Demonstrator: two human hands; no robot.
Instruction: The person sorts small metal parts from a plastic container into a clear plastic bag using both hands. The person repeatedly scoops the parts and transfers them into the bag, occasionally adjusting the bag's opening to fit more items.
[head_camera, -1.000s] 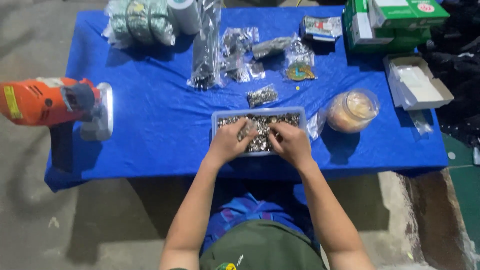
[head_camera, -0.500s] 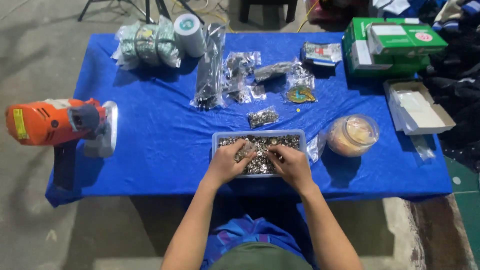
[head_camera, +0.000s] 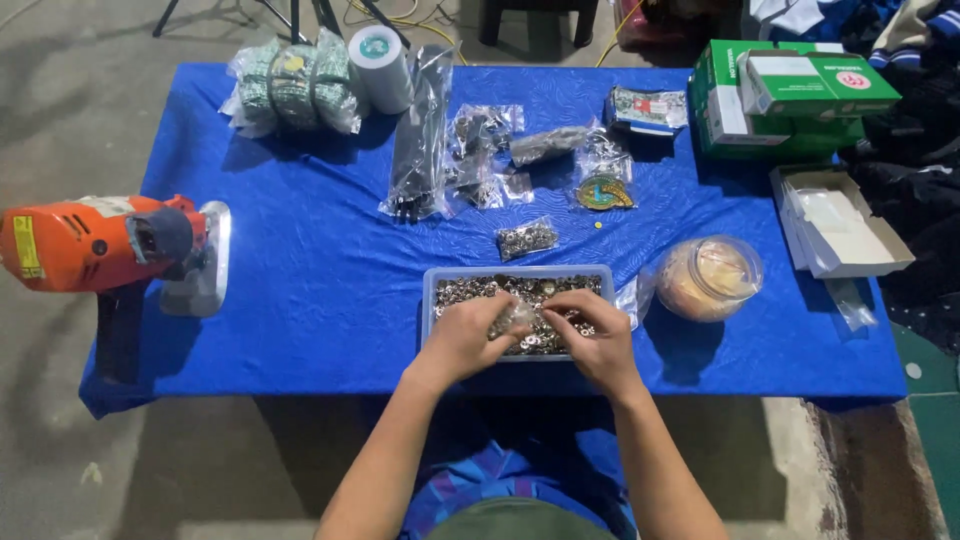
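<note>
Both hands are down in the shallow grey tray (head_camera: 428, 300) at the near edge of the bench (head_camera: 300, 300), which is draped in a blue cloth. The tray is heaped with small metal washers (head_camera: 470, 290), silver and dull brass by the look of them. The left hand (head_camera: 465, 338) has its fingers curled over the pile and pressed together, seemingly gripping a small clear bag (head_camera: 517, 315), though exactly what sits between the fingertips is too small to tell. The right hand (head_camera: 597, 335) meets it from the other side, fingers bent inward and pinching at the same spot (the two hands almost touch over the middle of the tray). Just right of the tray stands a clear plastic jar (head_camera: 710, 277) with pale contents, lying partly in a plastic wrap. Beyond the tray lies a small bag of metal parts (head_camera: 527, 239), and further back more clear bags of hardware (head_camera: 480, 150). An orange power tool (head_camera: 95, 242) sits at the bench's left edge, well apart. Green boxes (head_camera: 780, 100) stack at the far right corner, with an open white box (head_camera: 840, 222) nearer.
</note>
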